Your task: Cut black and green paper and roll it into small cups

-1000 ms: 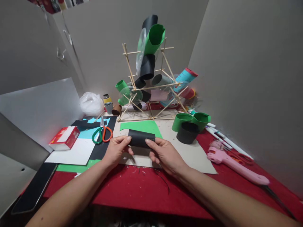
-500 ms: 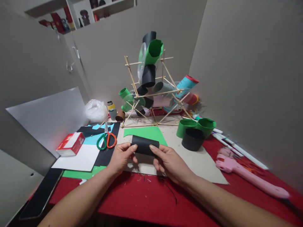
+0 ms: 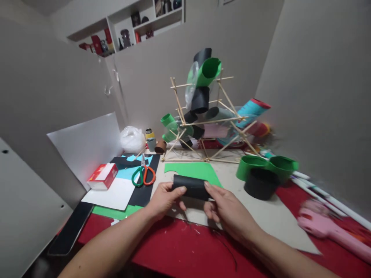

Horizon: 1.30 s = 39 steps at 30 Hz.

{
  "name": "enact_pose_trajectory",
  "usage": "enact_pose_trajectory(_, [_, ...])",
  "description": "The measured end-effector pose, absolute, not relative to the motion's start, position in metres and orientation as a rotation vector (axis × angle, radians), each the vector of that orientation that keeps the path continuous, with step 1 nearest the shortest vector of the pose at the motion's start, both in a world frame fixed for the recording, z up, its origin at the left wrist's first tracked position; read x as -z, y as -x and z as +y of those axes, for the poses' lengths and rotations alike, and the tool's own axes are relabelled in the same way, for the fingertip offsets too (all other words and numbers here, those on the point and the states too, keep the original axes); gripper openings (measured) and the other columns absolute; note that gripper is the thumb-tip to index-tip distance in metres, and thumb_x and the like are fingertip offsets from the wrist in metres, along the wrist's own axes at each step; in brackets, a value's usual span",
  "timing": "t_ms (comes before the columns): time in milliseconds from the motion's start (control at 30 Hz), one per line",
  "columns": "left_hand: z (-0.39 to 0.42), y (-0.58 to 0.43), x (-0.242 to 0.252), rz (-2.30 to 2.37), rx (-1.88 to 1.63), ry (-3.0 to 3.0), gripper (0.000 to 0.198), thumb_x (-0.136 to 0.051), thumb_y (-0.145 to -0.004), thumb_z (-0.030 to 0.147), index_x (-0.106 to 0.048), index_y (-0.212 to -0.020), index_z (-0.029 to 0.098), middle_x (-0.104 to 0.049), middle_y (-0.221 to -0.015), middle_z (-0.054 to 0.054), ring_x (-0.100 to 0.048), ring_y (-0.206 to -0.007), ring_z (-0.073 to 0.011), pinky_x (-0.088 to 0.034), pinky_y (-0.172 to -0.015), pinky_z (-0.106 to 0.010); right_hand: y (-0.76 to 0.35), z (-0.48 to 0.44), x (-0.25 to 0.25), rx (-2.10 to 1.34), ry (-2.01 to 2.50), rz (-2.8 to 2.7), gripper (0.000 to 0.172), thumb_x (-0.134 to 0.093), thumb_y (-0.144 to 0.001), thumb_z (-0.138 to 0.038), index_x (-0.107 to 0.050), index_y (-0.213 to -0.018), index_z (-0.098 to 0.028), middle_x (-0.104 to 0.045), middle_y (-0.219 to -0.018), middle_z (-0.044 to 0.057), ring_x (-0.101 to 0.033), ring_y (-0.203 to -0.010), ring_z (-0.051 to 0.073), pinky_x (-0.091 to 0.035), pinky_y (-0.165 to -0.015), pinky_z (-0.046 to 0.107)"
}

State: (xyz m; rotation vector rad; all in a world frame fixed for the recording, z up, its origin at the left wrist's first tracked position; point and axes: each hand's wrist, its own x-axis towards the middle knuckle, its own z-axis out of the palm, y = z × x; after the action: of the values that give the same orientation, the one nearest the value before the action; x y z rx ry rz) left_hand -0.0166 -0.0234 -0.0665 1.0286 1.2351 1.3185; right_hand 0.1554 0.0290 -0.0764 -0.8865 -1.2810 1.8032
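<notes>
A rolled tube of black paper (image 3: 191, 187) lies sideways between my hands, held above the beige board (image 3: 246, 210). My left hand (image 3: 165, 199) pinches its left end, thumb on the near face. At the right end, my right hand (image 3: 224, 202) grips it between thumb and fingers. Behind the tube, a green sheet (image 3: 194, 170) with a curved cut-out rests on the board. To the right stand two green paper cups (image 3: 251, 166) with a black paper cup (image 3: 261, 185) in front of them. Scissors (image 3: 143, 173) with green and orange handles lie left of my hands.
A stick frame (image 3: 211, 119) carrying green and black tubes on clear discs stands at the back. On the left are a red box (image 3: 102, 177), a white sheet (image 3: 110, 195) and a plastic bag (image 3: 132, 139). A pink glue gun (image 3: 327, 227) lies on the right.
The camera view has turned left, so everything appears shifted to the right. Both hands still hold the black tube; my right thumb has moved nearer its right end.
</notes>
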Motion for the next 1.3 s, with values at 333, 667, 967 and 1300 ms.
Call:
enact_pose_trajectory(333, [-0.012, 0.024, 0.071, 1.249, -1.500, -0.984, 0.042, -0.078, -0.069, 0.051, -0.067, -0.082, 0.014, -0.068, -0.066, -0.001, -0.060, -0.050, -0.0108, -0.047, -0.055, -0.023, -0.163, 0.042, 0.067, -1.518, 0.750, -1.007, 0.038, -0.083, -0.064, -0.049, -0.072, -0.077, -0.014, -0.073, -0.076, 0.005, -0.048, -0.038, 0.003, -0.029, -0.030, 0.014])
enact_pose_trajectory(667, [-0.030, 0.014, 0.062, 1.479, -1.594, -1.502, 0.015, -0.074, -0.075, 0.031, -0.079, -0.086, 0.022, -0.075, -0.091, -0.005, -0.064, -0.091, -0.0262, -0.047, -0.084, -0.035, -0.164, 0.040, 0.069, -1.586, 0.743, -1.059, 0.041, -0.074, -0.073, -0.054, -0.071, -0.092, -0.017, -0.071, -0.086, 0.005, -0.056, -0.046, 0.007, -0.037, -0.033, 0.015])
enact_pose_trajectory(967, [-0.031, 0.016, 0.073, 1.738, -1.088, -2.471, 0.017, -0.059, -0.087, 0.026, -0.073, -0.078, 0.019, -0.069, -0.070, -0.010, -0.058, -0.069, -0.0232, -0.041, -0.067, -0.033, -0.165, 0.041, 0.070, -1.685, 0.785, -1.156, 0.042, -0.076, -0.074, -0.053, -0.069, -0.095, -0.017, -0.057, -0.048, -0.005, -0.043, -0.035, 0.006, -0.030, -0.032, 0.013])
enact_pose_trajectory(1300, [-0.040, 0.010, 0.070, 1.500, -1.536, -1.911, 0.028, -0.071, -0.081, 0.030, -0.073, -0.107, 0.022, -0.074, -0.103, -0.011, -0.066, -0.069, -0.0184, -0.052, -0.071, -0.030, -0.167, 0.049, 0.066, -1.719, 0.760, -1.057, 0.042, -0.087, -0.057, -0.046, -0.060, -0.073, -0.019, -0.049, -0.054, -0.008, -0.036, -0.036, 0.003, -0.028, -0.033, 0.016])
